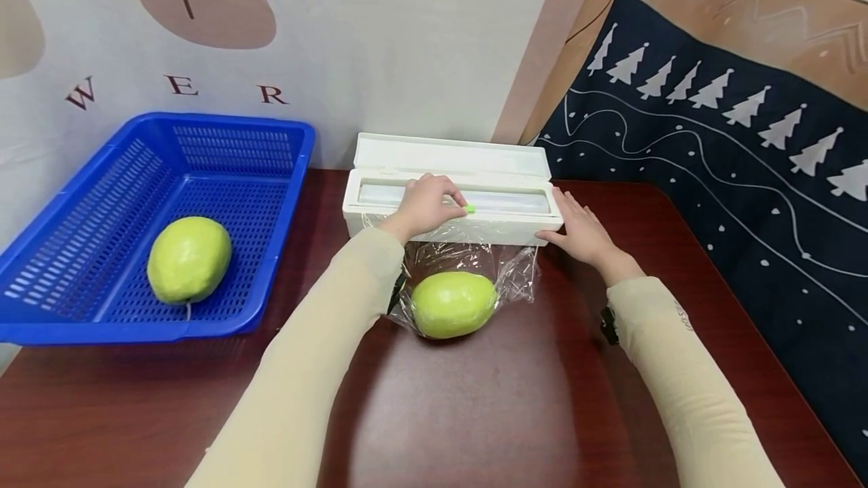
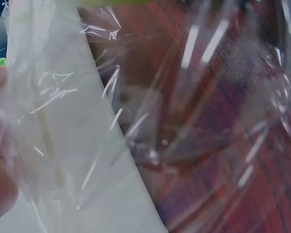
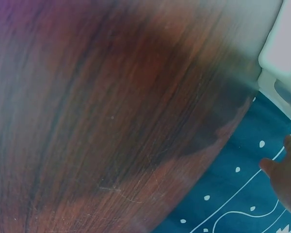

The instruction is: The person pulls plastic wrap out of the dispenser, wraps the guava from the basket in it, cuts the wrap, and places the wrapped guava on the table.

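Note:
A white cling film dispenser (image 1: 447,230) lies at the back of the table with its lid (image 1: 450,157) raised. My left hand (image 1: 427,205) pinches the small green slider (image 1: 469,208) on the dispenser's front bar. Against the dispenser's right end rests my right hand (image 1: 585,230), thumb at the front and fingers along the side. Clear cling film (image 1: 517,277) hangs from the front and reaches a yellow-green fruit (image 1: 454,304) on the table, partly covering it. In the left wrist view, wrinkled film (image 2: 150,121) crosses in front of the white dispenser (image 2: 82,145).
A blue plastic basket (image 1: 281,247) stands at the left and holds another yellow-green fruit (image 1: 190,259). Behind the table hang a pale printed cloth (image 1: 407,44) and a dark blue tree-patterned cloth (image 1: 732,172). The brown table (image 1: 475,413) has its right edge beside the dark cloth.

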Action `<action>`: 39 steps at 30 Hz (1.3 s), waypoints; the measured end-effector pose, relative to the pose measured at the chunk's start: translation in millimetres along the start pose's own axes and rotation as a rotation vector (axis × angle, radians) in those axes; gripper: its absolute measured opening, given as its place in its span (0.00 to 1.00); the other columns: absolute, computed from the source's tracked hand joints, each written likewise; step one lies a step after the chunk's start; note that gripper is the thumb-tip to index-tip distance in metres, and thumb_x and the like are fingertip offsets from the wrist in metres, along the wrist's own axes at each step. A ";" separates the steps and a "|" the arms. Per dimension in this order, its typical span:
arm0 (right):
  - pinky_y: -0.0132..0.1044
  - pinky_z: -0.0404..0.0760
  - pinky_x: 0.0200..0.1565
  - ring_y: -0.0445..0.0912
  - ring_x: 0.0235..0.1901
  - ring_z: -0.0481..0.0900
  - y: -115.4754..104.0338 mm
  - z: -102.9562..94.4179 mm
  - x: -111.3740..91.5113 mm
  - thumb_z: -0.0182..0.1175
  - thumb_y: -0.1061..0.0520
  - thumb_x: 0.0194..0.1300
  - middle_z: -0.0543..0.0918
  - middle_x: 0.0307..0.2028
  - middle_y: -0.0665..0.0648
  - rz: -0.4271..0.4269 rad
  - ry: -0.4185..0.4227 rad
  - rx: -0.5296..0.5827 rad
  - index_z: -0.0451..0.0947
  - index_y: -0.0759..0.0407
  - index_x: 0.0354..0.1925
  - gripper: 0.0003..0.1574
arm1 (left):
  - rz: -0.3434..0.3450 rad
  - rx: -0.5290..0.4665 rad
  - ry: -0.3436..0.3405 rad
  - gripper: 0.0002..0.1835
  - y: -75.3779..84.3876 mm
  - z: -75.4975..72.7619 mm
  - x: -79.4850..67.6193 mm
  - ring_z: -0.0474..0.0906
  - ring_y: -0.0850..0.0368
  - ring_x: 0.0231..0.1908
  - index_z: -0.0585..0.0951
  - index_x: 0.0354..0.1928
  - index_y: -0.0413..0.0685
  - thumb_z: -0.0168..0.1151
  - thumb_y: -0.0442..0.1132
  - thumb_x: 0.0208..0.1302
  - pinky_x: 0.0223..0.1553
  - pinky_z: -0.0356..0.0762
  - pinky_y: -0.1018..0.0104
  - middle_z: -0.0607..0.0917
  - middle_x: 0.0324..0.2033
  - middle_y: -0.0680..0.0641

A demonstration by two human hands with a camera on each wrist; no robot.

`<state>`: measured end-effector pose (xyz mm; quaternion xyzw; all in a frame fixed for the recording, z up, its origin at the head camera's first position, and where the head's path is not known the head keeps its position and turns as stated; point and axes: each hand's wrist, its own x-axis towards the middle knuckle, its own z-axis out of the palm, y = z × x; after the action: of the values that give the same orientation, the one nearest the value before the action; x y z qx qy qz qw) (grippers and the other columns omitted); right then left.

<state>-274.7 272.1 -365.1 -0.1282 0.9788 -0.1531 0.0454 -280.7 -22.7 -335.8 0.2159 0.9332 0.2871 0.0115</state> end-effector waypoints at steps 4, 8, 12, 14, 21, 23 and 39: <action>0.62 0.45 0.68 0.61 0.72 0.43 -3.0 1.5 0.8 0.59 0.42 0.62 0.48 0.72 0.68 -0.008 0.003 -0.008 0.35 0.59 0.73 0.58 | -0.010 0.015 0.006 0.11 -1.8 -2.0 -3.5 0.69 0.51 0.54 0.83 0.39 0.52 0.63 0.49 0.59 0.61 0.56 0.52 0.82 0.51 0.52; 0.61 0.44 0.68 0.61 0.72 0.43 -5.8 2.2 0.4 0.59 0.42 0.62 0.48 0.72 0.66 -0.009 0.002 -0.025 0.36 0.59 0.73 0.57 | -0.010 0.032 -0.001 0.12 -3.4 -4.8 -6.6 0.69 0.51 0.54 0.83 0.40 0.52 0.63 0.49 0.59 0.60 0.56 0.52 0.81 0.52 0.52; 0.61 0.44 0.68 0.60 0.72 0.43 -7.5 1.6 -0.2 0.58 0.41 0.62 0.48 0.72 0.67 -0.007 -0.003 -0.037 0.36 0.60 0.73 0.58 | -0.004 0.037 -0.005 0.12 -11.2 -12.0 -11.8 0.69 0.50 0.54 0.83 0.40 0.51 0.61 0.49 0.60 0.60 0.55 0.51 0.81 0.51 0.50; 0.61 0.44 0.68 0.61 0.72 0.43 -7.4 0.1 -1.0 0.58 0.40 0.62 0.48 0.72 0.68 -0.006 -0.004 -0.037 0.35 0.60 0.73 0.58 | -0.016 0.046 0.010 0.12 -18.6 -17.3 -16.1 0.69 0.49 0.55 0.83 0.40 0.51 0.61 0.49 0.60 0.61 0.55 0.49 0.82 0.51 0.50; 0.61 0.42 0.68 0.61 0.72 0.42 -1.0 -4.0 -5.3 0.57 0.40 0.62 0.46 0.71 0.69 0.012 -0.014 -0.038 0.34 0.60 0.73 0.58 | -0.060 0.048 0.032 0.11 -32.8 -30.9 -31.0 0.66 0.47 0.60 0.84 0.39 0.52 0.61 0.48 0.60 0.62 0.52 0.46 0.81 0.52 0.50; 0.62 0.42 0.68 0.61 0.72 0.42 0.0 -3.3 -5.6 0.57 0.40 0.63 0.46 0.72 0.69 0.012 -0.016 -0.040 0.34 0.60 0.73 0.58 | -0.056 0.041 0.023 0.11 -32.6 -32.3 -32.6 0.66 0.47 0.61 0.84 0.40 0.51 0.61 0.48 0.61 0.63 0.51 0.47 0.80 0.52 0.49; 0.62 0.41 0.68 0.61 0.72 0.40 -2.1 -5.3 -7.7 0.55 0.37 0.63 0.45 0.72 0.68 0.011 -0.024 -0.049 0.33 0.60 0.73 0.59 | -0.123 0.111 0.026 0.12 -47.6 -53.6 -52.2 0.66 0.46 0.58 0.85 0.42 0.51 0.60 0.48 0.61 0.61 0.54 0.47 0.79 0.51 0.49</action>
<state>-267.4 273.7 -359.0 -0.1258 0.9823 -0.1270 0.0550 -260.0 -107.8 -322.1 0.1548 0.9592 0.2365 0.0051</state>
